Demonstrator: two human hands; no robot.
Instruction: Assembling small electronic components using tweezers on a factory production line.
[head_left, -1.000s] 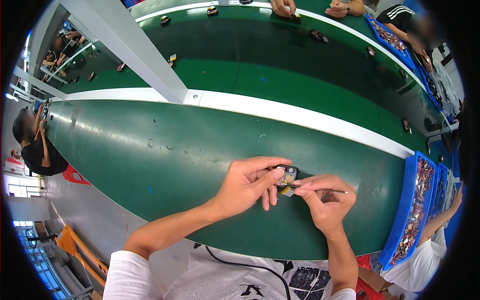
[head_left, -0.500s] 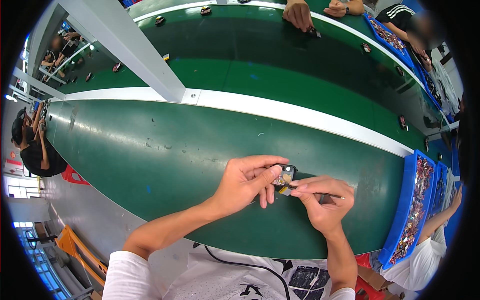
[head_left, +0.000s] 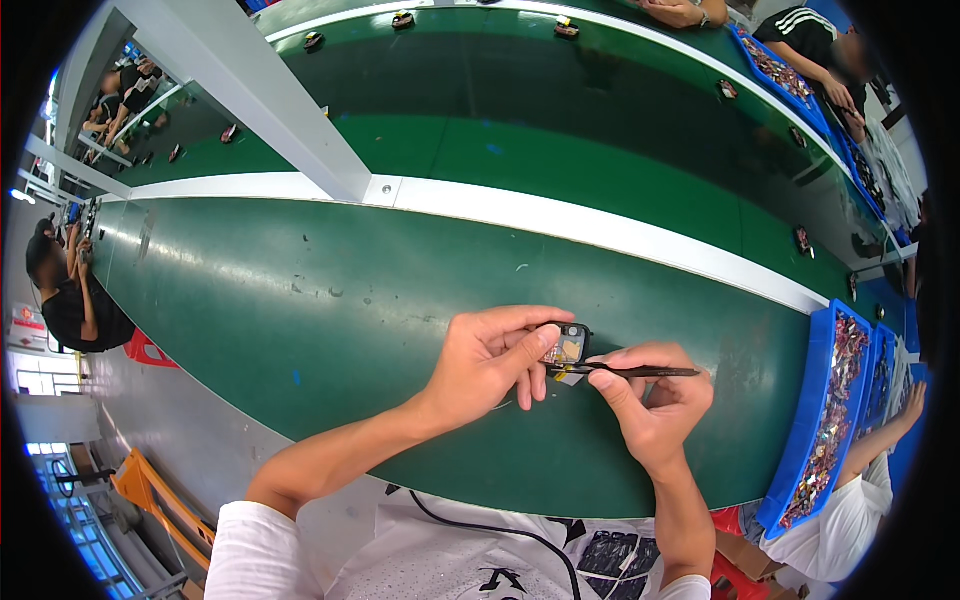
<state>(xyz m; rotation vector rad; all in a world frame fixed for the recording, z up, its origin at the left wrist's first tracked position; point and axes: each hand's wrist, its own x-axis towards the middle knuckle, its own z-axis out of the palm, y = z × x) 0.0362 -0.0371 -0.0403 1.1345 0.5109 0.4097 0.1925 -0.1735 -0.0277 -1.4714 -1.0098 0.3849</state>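
Observation:
My left hand (head_left: 478, 368) grips a small black electronic device (head_left: 573, 346) by its left edge, thumb on top and fingers beneath. The housing is open, with a tan patch and small inner parts showing. A yellow-and-white tab (head_left: 568, 378) sticks out at its lower edge. Dark tweezers (head_left: 650, 371) lie pinched between the thumb and fingers of my right hand (head_left: 655, 408). Their tips reach the lower edge of the device, but I cannot make out what they touch. Both hands are above the green table (head_left: 400, 290).
A blue bin (head_left: 775, 512) of small mixed parts stands at the table's right end. Beyond the white rail (head_left: 560, 234) runs a green conveyor (head_left: 400, 150) with several spaced devices. A grey post (head_left: 250, 100) rises at left. Co-workers sit around, one with an arm (head_left: 900, 420) at right.
The tweezers in my right hand have turned, now lying more level along the device's lower edge. Devices on the conveyor have shifted slightly left. A co-worker's hand has left the device at the top.

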